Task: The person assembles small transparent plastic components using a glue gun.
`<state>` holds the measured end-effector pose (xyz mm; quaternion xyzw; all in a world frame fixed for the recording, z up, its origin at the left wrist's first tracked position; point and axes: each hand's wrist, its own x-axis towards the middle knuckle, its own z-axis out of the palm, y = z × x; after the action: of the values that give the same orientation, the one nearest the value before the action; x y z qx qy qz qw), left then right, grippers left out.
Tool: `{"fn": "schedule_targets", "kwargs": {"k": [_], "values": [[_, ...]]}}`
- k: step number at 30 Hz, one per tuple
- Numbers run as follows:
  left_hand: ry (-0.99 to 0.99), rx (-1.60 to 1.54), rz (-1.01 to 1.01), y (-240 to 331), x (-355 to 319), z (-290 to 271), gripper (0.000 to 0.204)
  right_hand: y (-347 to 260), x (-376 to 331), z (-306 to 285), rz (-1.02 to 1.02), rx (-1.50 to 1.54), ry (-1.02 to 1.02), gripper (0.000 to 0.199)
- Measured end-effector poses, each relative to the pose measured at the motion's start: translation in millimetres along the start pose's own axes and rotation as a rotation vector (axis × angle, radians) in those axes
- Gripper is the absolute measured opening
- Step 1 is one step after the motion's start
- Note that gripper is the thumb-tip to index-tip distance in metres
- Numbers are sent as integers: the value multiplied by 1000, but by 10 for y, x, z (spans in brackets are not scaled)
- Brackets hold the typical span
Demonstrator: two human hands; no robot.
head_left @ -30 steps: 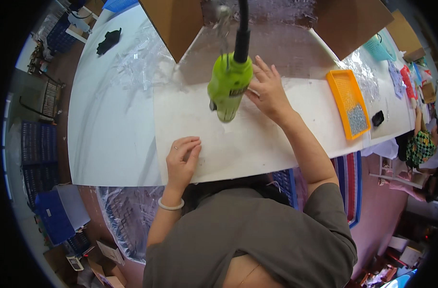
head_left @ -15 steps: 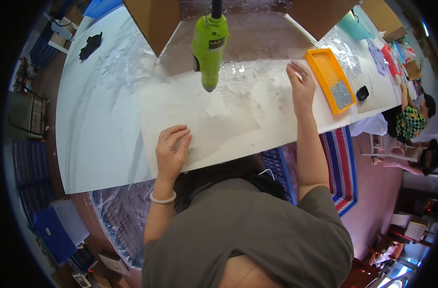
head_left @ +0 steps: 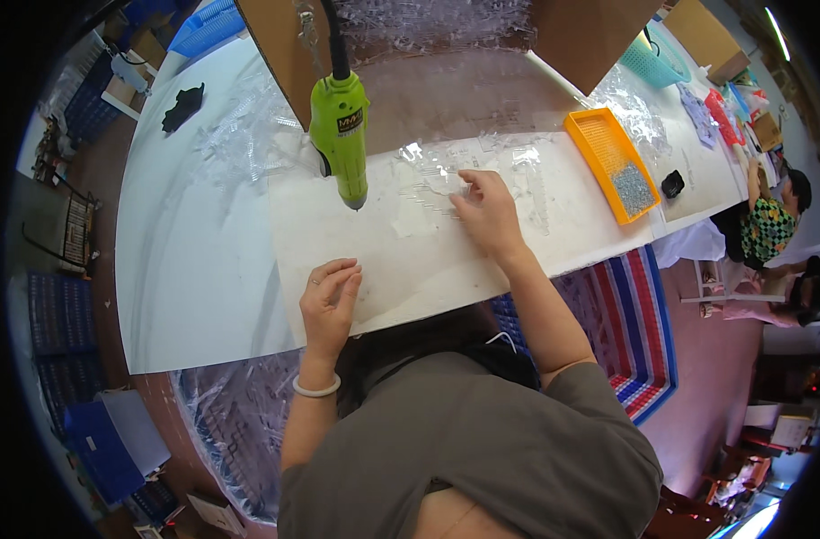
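One empty, loosely curled bare left hand is near the front edge of the white, flat surface, while the bare right hand, its grip impossible to tell, seems to be handling thin, transparent plastic pieces lying at its fingertips, which likely calls for a light pinch.

Head fisheye: we look down from close above; torso at 6 o'clock, bench toward 12.

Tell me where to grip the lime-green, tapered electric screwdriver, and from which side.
Probably around its thick barrel, coming from the right: the screwdriver hangs tip-down, and its black lever faces left, where wrapping fingertips could likely press it.
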<state>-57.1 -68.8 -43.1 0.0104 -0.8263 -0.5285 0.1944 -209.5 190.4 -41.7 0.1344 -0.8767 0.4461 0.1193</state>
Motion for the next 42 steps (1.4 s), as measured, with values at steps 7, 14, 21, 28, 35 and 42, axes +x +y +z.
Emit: {"fn": "schedule_targets", "kwargs": {"k": [7,14,21,28,35,42], "values": [[-1,-65,6,2,-22,-17,12,-5,-231,-476,111,359,51,37],[13,1,35,147,12,-48,17,-119,-595,-697,-78,325,-424,43],[-194,332,322,47,-31,-39,27,-330,-300,-222,-323,221,-363,39],[-280,192,395,149,-80,163,21,-46,-71,19,-451,-96,-234,22],[-381,311,536,26,544,285,31,-319,-717,-175,-569,47,-461,41],[-441,368,634,-5,843,652,30,-202,-1000,-563,-421,58,-325,32]]}}
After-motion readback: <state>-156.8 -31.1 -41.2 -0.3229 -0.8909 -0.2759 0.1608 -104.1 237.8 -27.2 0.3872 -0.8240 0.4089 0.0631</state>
